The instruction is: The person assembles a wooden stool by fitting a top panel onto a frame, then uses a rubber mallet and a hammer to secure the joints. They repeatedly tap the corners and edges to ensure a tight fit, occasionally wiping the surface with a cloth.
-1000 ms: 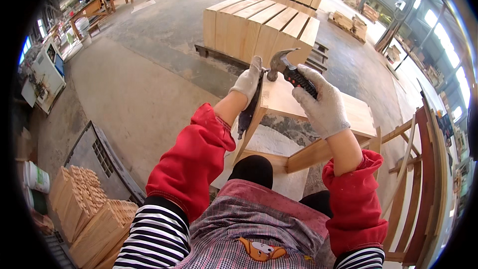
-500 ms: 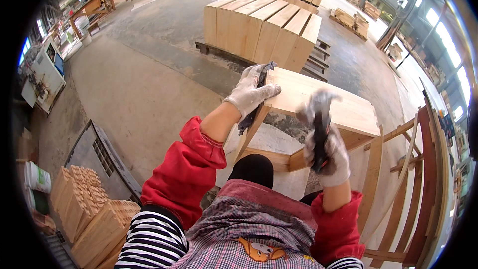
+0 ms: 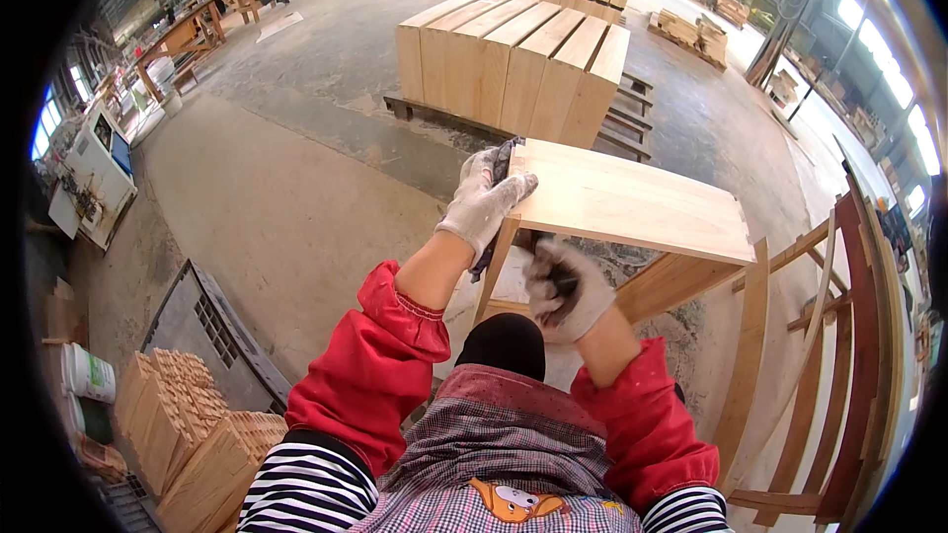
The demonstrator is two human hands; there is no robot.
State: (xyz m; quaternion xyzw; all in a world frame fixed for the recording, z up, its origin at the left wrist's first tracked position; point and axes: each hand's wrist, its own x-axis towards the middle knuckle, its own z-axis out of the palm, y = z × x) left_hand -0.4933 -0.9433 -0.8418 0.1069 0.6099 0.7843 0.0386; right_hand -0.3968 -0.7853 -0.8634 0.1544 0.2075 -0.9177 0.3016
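A pale wooden stool or small table [image 3: 632,202] stands in front of me, its flat top tilted slightly. My gloved left hand [image 3: 484,199] rests on the top's near left corner and pins a dark strip there that hangs down along the leg. My gloved right hand [image 3: 566,288] is below the top's front edge, closed around the dark handle of a hammer. The hammer's head is hidden under the top.
A pallet of tall pale wooden blocks [image 3: 513,59] stands behind the stool. Red-brown wooden frames [image 3: 849,355] lean at the right. Stacks of small wooden pieces [image 3: 178,424] and a grey crate [image 3: 212,331] sit at the lower left. Workbenches [image 3: 188,35] stand far left.
My right hand has brought the hammer down from above the top's left corner to beneath the front edge. My left hand stayed on the corner.
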